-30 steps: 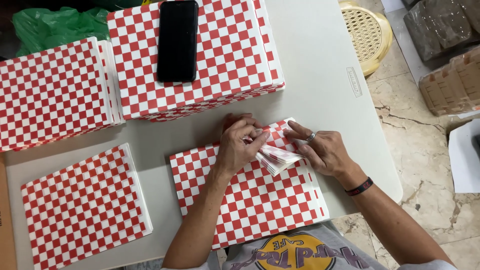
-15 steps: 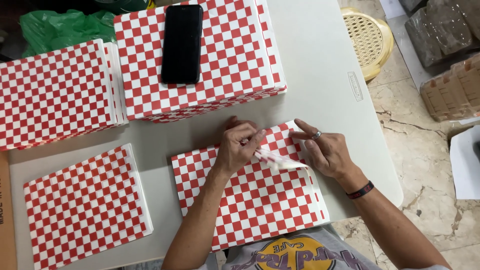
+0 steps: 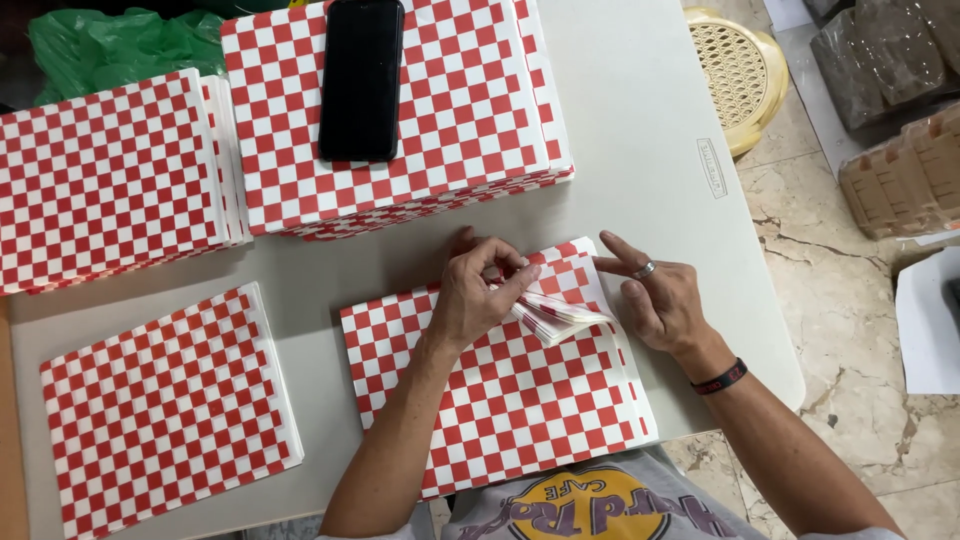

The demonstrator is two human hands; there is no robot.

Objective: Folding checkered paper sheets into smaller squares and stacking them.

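A pile of red-and-white checked paper sheets lies on the grey table right in front of me. My left hand pinches the far right corner of several top sheets and curls them up into a fan. My right hand, with a ring and a dark wristband, rests on the pile's right edge beside the lifted corner, fingers spread and holding nothing.
A second checked pile lies at the near left, two taller stacks stand at the back, and a black phone lies on the right one. A green bag is at the far left. The table edge runs close on the right.
My left hand has lifted the corner sheets higher and fanned them out more. My right hand has slid a little to the right, off the corner.
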